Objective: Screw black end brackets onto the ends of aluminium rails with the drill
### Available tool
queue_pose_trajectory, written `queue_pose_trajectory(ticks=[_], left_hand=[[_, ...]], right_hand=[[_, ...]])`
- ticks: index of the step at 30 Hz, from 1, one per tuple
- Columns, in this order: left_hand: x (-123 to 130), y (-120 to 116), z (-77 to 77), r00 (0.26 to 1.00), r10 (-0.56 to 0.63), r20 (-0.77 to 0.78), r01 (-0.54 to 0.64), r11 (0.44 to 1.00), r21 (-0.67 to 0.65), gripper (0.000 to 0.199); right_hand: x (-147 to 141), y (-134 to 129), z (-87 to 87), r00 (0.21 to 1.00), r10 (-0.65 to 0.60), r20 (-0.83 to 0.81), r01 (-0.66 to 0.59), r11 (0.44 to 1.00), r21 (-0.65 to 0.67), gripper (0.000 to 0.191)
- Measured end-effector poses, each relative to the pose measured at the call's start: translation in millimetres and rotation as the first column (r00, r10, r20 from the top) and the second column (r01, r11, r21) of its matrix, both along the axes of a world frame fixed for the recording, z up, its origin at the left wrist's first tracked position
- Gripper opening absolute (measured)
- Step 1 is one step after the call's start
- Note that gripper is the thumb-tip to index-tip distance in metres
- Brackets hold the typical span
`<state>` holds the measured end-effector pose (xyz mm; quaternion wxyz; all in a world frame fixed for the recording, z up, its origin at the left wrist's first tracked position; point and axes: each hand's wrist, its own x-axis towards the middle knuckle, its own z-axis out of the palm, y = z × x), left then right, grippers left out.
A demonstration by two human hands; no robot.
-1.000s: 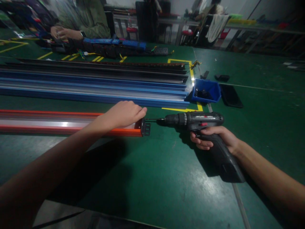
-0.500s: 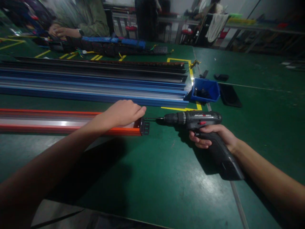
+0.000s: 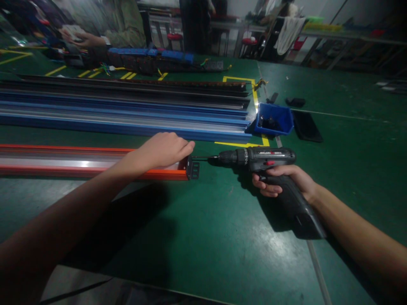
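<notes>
My right hand (image 3: 282,180) is wrapped round the handle of a black cordless drill (image 3: 270,156), which lies level and points left. Its long thin bit (image 3: 200,158) reaches the black end bracket (image 3: 194,170) on an orange metal channel (image 3: 165,174). Over the right end of that channel lies my left hand (image 3: 163,150), closed on its far edge, with the thumb near the bracket. The fingertips of the left hand are hidden behind the channel's far side.
Beyond the channel lie several blue profiles (image 3: 127,120) and black profiles (image 3: 143,91). A blue bin (image 3: 276,120) with small dark parts stands to their right, beside a flat black piece (image 3: 307,126). Across the green table, a person's hand (image 3: 87,40) is at a blue-topped assembly (image 3: 149,57).
My hands, the drill and the orange channel stay in the same place. Across the table, the other person's hands have shifted slightly and now hold something pale.
</notes>
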<state>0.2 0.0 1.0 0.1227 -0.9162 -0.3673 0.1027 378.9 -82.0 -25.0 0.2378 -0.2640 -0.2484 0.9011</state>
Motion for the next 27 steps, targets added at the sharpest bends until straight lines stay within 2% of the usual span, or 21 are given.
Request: queue_pose_trajectory(ticks=[8, 14, 20, 27], left_hand=[[5.0, -4.4, 7.2, 0.999, 0.031, -0.041, -0.032, 0.999, -0.012, 0.048], [7.1, -6.2, 11.1, 0.997, 0.070, -0.016, -0.071, 0.997, -0.044, 0.049], [11.1, -8.5, 16.4, 0.996, 0.064, -0.065, -0.067, 0.997, -0.046, 0.049], [10.5, -9.1, 15.7, 0.996, 0.042, -0.077, -0.045, 0.998, -0.032, 0.044]], right_hand=[[0.4, 0.7, 2.2, 1.000, -0.003, 0.007, 0.003, 1.000, -0.028, 0.027], [1.0, 0.4, 1.7, 1.000, -0.010, -0.006, 0.010, 0.999, -0.040, 0.027], [1.6, 0.9, 0.8, 1.000, -0.006, -0.021, 0.005, 0.999, -0.042, 0.027], [0.9, -0.2, 3.4, 1.000, -0.023, -0.020, 0.022, 0.998, -0.055, 0.026]])
